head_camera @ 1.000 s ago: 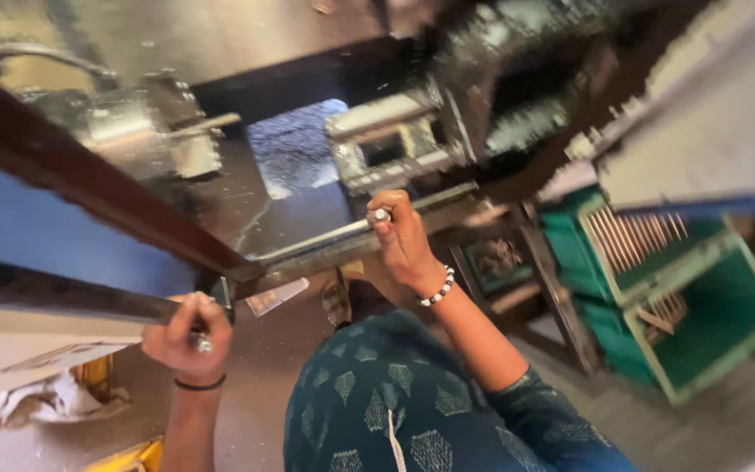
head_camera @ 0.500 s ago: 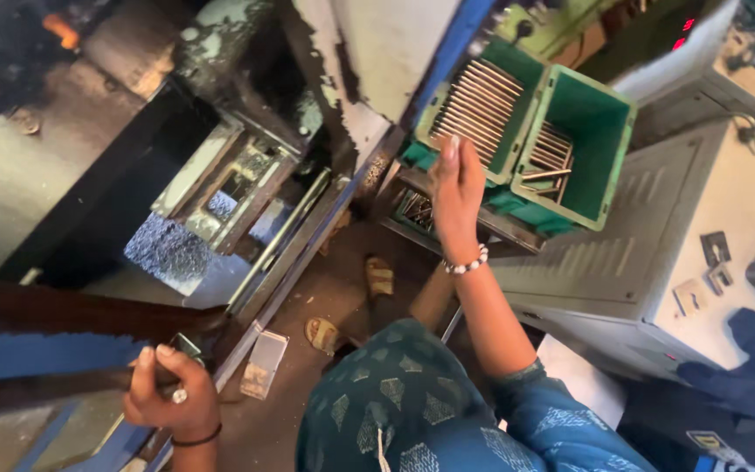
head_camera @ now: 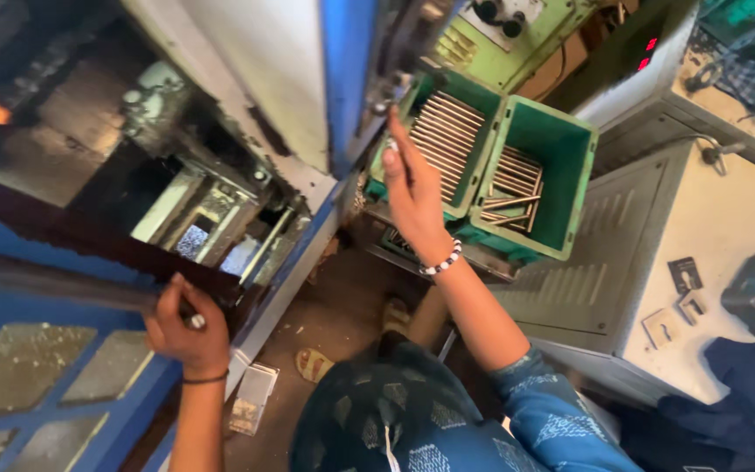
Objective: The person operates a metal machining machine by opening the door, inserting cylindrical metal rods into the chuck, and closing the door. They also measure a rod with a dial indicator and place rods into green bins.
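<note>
My right hand (head_camera: 412, 188) reaches up over the near edge of a green crate (head_camera: 474, 131) filled with several metal rods (head_camera: 443, 131); a thin rod seems pinched in its fingers, and a white bead bracelet sits on the wrist. My left hand (head_camera: 187, 325) is closed around a dark handle with a small metal knob on the sliding blue machine door (head_camera: 45, 367). Inside the open machine, a metal fixture (head_camera: 211, 223) shows.
A second green crate (head_camera: 552, 175) with a few rods stands right of the first. A grey louvred cabinet (head_camera: 587, 280) and a white bench with brackets (head_camera: 679, 301) and dark cloth (head_camera: 744, 393) lie right. A green control panel (head_camera: 500, 44) is above. A small box (head_camera: 251, 398) lies on the floor.
My right hand has left the machine's fixture and swung to the rod crate. The view has turned right. My left hand stays on the door handle.
</note>
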